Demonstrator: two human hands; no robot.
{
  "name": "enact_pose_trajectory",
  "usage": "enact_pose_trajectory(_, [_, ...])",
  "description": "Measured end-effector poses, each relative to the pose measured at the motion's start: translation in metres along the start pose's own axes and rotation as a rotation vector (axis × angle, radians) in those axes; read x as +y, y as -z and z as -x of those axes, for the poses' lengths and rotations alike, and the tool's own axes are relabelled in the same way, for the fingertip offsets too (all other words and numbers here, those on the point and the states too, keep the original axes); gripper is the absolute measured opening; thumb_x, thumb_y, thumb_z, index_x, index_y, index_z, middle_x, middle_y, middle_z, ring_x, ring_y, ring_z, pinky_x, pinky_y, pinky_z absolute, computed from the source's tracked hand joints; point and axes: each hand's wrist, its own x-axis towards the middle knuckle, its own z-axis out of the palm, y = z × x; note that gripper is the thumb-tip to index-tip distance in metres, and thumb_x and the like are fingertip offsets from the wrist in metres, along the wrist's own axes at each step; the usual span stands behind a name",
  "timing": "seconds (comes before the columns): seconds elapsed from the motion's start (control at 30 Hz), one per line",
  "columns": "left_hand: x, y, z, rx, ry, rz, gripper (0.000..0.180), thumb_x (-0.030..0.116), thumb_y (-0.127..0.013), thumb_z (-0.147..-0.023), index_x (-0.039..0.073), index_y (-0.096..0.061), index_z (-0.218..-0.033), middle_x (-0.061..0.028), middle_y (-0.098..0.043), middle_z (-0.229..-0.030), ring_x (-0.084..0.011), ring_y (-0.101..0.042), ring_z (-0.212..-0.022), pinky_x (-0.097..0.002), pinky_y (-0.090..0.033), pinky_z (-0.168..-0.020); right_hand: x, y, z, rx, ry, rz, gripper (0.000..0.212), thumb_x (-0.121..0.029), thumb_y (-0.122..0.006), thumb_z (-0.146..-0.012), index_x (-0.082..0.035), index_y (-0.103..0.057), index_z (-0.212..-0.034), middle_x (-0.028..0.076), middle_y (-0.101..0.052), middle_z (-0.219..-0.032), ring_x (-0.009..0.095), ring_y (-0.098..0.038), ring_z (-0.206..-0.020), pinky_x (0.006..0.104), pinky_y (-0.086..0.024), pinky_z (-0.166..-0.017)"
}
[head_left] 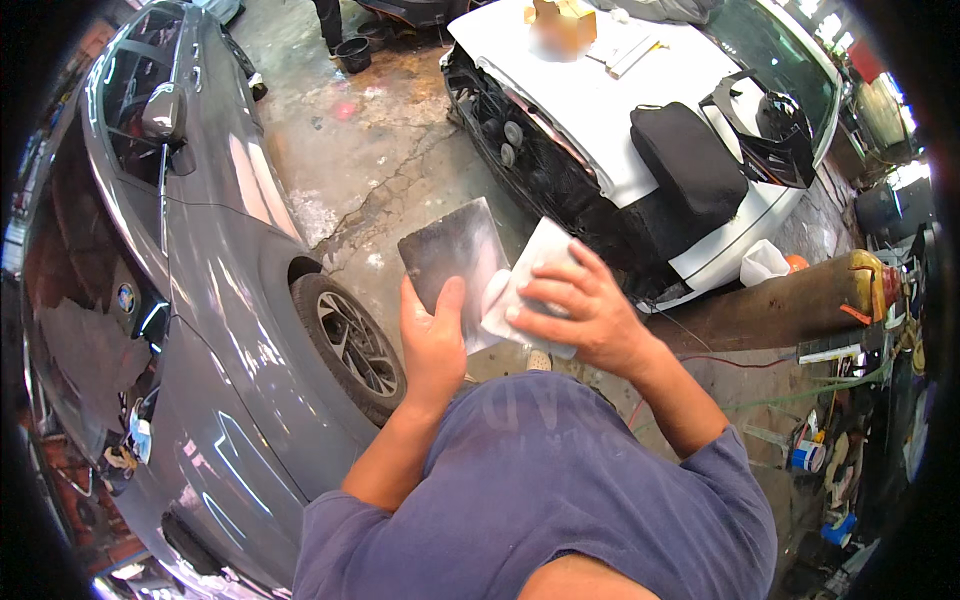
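My left hand [434,335] grips a thin, dark grey rectangular plate [452,245] by its lower edge, thumb on the face turned up to me. The plate has a smudged, shiny surface with a pale pinkish patch near its right side. My right hand [598,318] has its fingers over a white, flat rectangular piece [543,252]; whether this is a sheet or a stiff pad I cannot tell. This white piece overlaps the plate's right side, and both are in the air in front of my body.
A grey car [250,390] stands close on my left, its front wheel [350,335] beside my left arm. Ahead right is a white car [600,120] with its front stripped; a black padded piece [690,160] lies on it. A rusty gas cylinder [770,305] lies at right, near hoses.
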Motion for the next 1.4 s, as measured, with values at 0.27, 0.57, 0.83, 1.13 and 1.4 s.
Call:
enact_pose_trajectory(0.27, [0.004, 0.001, 0.003, -0.229, 0.081, -0.264, 0.035, 0.014, -0.050, -0.104, -0.001, -0.052, -0.136, -0.0081, -0.065, -0.118, -0.0136, -0.059, -0.105, -0.0279, -0.046, -0.092, 0.013, 0.007, -0.013, -0.034, -0.029, 0.027, 0.028, -0.021, -0.062, -0.084, -0.024, -0.070, -0.111, -0.003, -0.065, -0.115, 0.016, -0.059, -0.118, 0.0549, -0.032, -0.113])
enact_pose_trajectory(0.57, [0.009, -0.006, -0.005, 0.000, -0.128, -0.243, 0.037, 0.015, -0.051, -0.104, -0.003, -0.048, -0.136, -0.0096, -0.063, -0.121, -0.0142, -0.058, -0.107, -0.0298, -0.045, -0.095, -0.007, -0.011, 0.012, -0.138, -0.035, -0.208, 0.039, -0.016, -0.062, -0.084, -0.024, -0.066, -0.123, 0.002, -0.061, -0.124, 0.021, -0.057, -0.121, 0.0541, -0.035, -0.111])
enact_pose_trajectory(0.83, [-0.010, -0.002, -0.005, 0.115, 0.275, 0.419, 0.042, 0.009, -0.056, -0.100, 0.002, -0.042, -0.139, -0.0115, -0.058, -0.127, -0.0217, -0.060, -0.110, -0.0363, -0.049, -0.098, -0.017, -0.020, 0.005, 0.146, -0.095, -0.504, 0.050, -0.006, -0.072, -0.077, -0.015, -0.064, -0.125, 0.018, -0.047, -0.138, 0.040, -0.049, -0.129, 0.0514, -0.040, -0.110])
enact_pose_trajectory(1.13, [0.007, -0.004, -0.001, 0.088, 0.137, 0.234, 0.039, 0.006, -0.055, -0.099, 0.001, -0.045, -0.136, -0.0111, -0.059, -0.124, -0.0191, -0.060, -0.110, -0.0343, -0.050, -0.096, 0.002, -0.007, 0.007, 0.039, -0.003, -0.060, 0.037, -0.014, -0.060, -0.087, -0.027, -0.070, -0.120, 0.001, -0.058, -0.133, 0.022, -0.053, -0.126, 0.0540, -0.038, -0.109])
enact_pose_trajectory(1.4, [0.009, -0.008, -0.006, -0.032, 0.034, 0.016, 0.037, 0.009, -0.053, -0.102, -0.003, -0.045, -0.137, -0.0093, -0.063, -0.119, -0.0128, -0.059, -0.105, -0.0259, -0.047, -0.092, 0.004, 0.001, -0.004, -0.029, 0.026, -0.056, 0.034, -0.019, -0.062, -0.085, -0.030, -0.069, -0.117, -0.004, -0.062, -0.122, 0.017, -0.056, -0.121, 0.0557, -0.034, -0.113])
